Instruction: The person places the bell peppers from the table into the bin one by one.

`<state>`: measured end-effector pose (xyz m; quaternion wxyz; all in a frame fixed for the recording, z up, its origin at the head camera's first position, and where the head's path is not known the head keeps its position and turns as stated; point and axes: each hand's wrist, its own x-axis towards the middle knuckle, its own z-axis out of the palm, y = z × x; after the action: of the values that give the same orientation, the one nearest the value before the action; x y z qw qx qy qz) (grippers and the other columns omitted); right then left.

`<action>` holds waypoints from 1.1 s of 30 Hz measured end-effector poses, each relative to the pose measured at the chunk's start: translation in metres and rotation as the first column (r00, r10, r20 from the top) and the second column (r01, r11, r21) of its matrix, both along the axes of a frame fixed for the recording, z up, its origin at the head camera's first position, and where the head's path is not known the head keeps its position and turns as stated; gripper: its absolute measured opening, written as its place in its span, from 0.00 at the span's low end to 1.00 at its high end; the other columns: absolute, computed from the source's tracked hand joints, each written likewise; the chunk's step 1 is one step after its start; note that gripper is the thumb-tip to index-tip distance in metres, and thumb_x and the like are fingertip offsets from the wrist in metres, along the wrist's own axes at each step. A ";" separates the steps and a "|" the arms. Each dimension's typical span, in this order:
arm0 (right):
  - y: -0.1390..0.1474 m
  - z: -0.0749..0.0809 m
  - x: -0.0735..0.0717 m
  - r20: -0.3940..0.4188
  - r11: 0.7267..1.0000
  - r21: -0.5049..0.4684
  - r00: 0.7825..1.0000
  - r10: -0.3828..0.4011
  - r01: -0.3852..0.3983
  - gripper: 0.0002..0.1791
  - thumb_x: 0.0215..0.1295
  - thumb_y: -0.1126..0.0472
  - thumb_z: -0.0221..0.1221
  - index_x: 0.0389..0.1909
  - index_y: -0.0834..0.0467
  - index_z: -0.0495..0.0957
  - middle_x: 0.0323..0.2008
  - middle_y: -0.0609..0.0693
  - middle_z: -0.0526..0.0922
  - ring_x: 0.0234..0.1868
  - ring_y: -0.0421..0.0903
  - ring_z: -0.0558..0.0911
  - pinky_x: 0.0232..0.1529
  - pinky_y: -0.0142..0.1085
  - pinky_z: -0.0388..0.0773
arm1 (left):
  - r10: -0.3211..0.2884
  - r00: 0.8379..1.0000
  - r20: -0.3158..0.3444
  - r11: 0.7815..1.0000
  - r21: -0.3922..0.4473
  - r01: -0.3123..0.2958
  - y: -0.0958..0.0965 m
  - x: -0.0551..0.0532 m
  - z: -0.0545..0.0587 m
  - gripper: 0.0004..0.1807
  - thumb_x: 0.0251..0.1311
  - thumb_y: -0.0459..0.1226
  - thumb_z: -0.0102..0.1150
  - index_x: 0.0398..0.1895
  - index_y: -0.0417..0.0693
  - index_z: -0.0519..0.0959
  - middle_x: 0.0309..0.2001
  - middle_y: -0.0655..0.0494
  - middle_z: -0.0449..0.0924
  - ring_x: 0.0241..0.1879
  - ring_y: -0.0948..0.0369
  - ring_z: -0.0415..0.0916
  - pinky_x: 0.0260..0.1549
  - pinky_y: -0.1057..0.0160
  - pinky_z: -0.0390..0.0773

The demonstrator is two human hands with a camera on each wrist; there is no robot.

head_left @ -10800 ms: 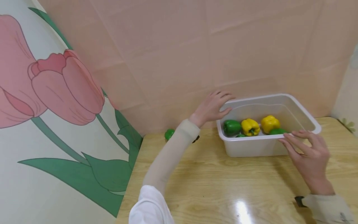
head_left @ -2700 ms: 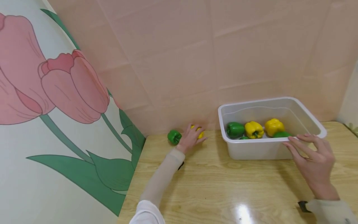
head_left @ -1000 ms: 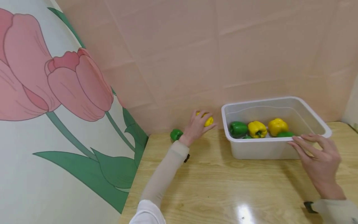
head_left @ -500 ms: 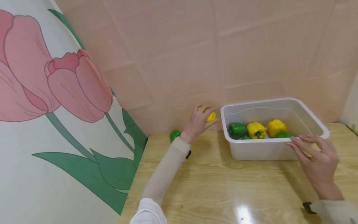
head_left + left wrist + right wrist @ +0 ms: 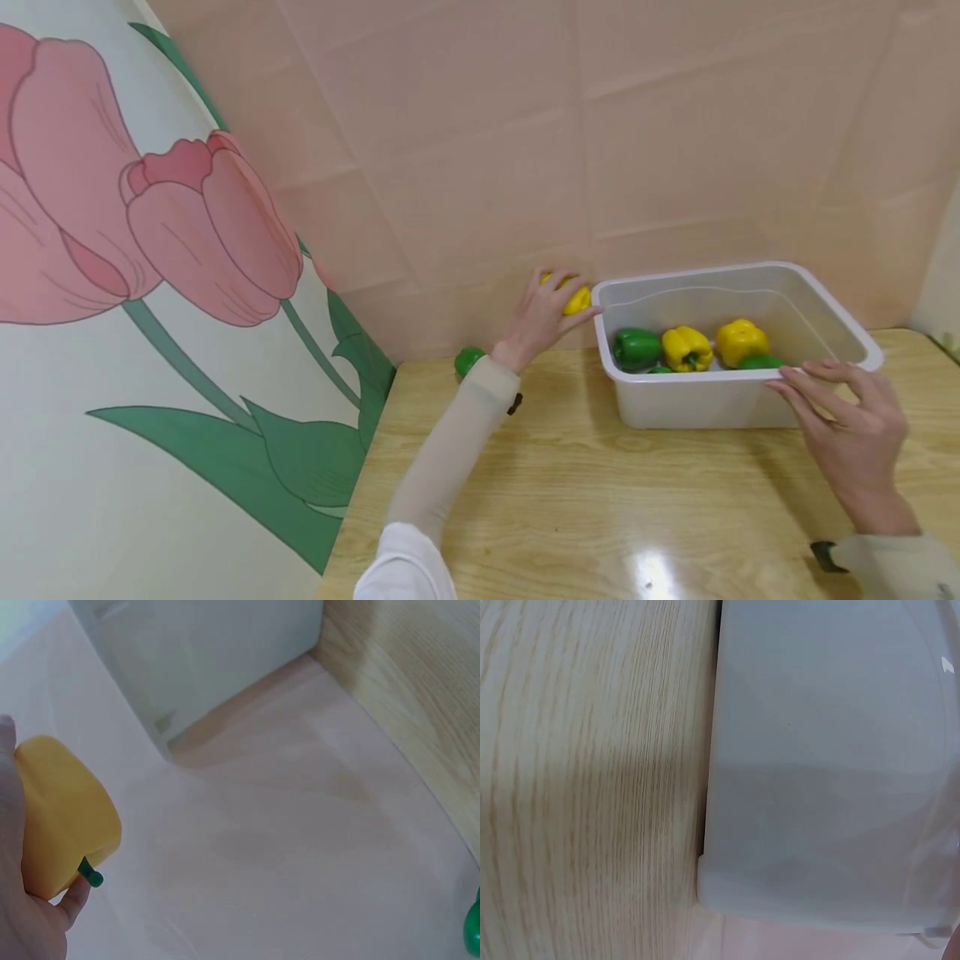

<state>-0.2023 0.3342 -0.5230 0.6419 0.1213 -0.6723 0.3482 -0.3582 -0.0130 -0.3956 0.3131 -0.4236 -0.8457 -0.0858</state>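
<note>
My left hand grips a yellow bell pepper, raised above the table just left of the white plastic bin. In the left wrist view, the thumb curls under this pepper beside its green stem. With fingers and thumb, my right hand holds the bin's front rim near the right corner. Inside the bin lie a green bell pepper, two yellow ones, and further green ones partly hidden by the front wall. The right wrist view is mostly filled by the bin's outer wall.
Another green bell pepper sits at the table's back left, partly covered by the left arm. The wooden table meets a pink cloth backdrop behind. A wall painted with tulips bounds the left side.
My left hand has lifted the yellow bell pepper from beside the green one on the table and carried it rightward and up to the bin's left corner. The right hand stays at the rim.
</note>
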 end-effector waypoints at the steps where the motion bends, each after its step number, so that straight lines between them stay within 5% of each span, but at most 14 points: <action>1: -0.001 0.000 0.000 -0.003 1.000 -0.004 1.000 0.001 -0.001 0.18 0.60 0.45 0.78 0.30 0.57 0.94 0.37 0.61 0.92 0.50 0.49 0.89 0.64 0.29 0.74 | -0.003 1.000 -0.004 1.000 0.001 0.003 0.001 -0.001 0.001 0.27 0.70 0.55 0.68 0.61 0.48 0.85 0.60 0.51 0.85 0.61 0.57 0.79 0.71 0.51 0.69; 15: -0.002 0.000 0.000 -0.011 1.000 -0.014 1.000 0.008 -0.008 0.18 0.59 0.44 0.78 0.29 0.57 0.94 0.37 0.61 0.92 0.49 0.48 0.89 0.63 0.28 0.74 | -0.049 0.998 -0.050 0.999 0.019 0.050 0.015 -0.004 0.016 0.28 0.67 0.55 0.71 0.59 0.46 0.86 0.59 0.51 0.85 0.60 0.57 0.80 0.70 0.52 0.68; 33: 0.000 0.000 -0.001 -0.007 1.000 -0.019 1.000 0.011 -0.011 0.19 0.59 0.44 0.78 0.29 0.57 0.94 0.37 0.61 0.92 0.50 0.46 0.89 0.62 0.26 0.73 | -0.061 0.998 -0.010 0.998 -0.027 0.061 0.024 -0.003 0.031 0.30 0.68 0.58 0.68 0.63 0.48 0.84 0.61 0.54 0.84 0.63 0.58 0.78 0.73 0.57 0.63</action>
<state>-0.2034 0.3341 -0.5230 0.6433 0.1203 -0.6662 0.3577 -0.3613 0.0109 -0.3646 0.3095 -0.4538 -0.8316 -0.0817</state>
